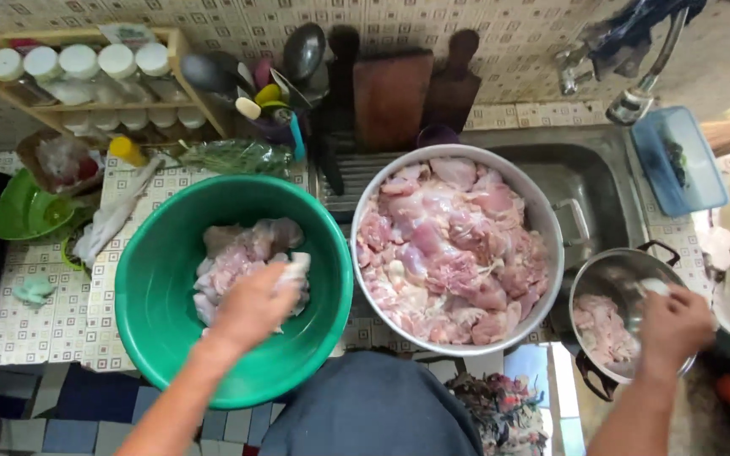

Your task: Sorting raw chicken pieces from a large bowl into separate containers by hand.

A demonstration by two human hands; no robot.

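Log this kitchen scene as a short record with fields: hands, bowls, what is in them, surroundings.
left hand: rests on raw meat pieces in the green basin
right hand: grips a pale scrap over the small steel pot
large metal bowl: piled with raw meat, between basin and pot
small steel pot contents: a few meat pieces
behind: spice rack, cutting boards, sink tap

Home kitchen, tiled counter (pixel 44 321), sink (pixel 589 181), tap (pixel 635 101), spice rack (pixel 86 76)
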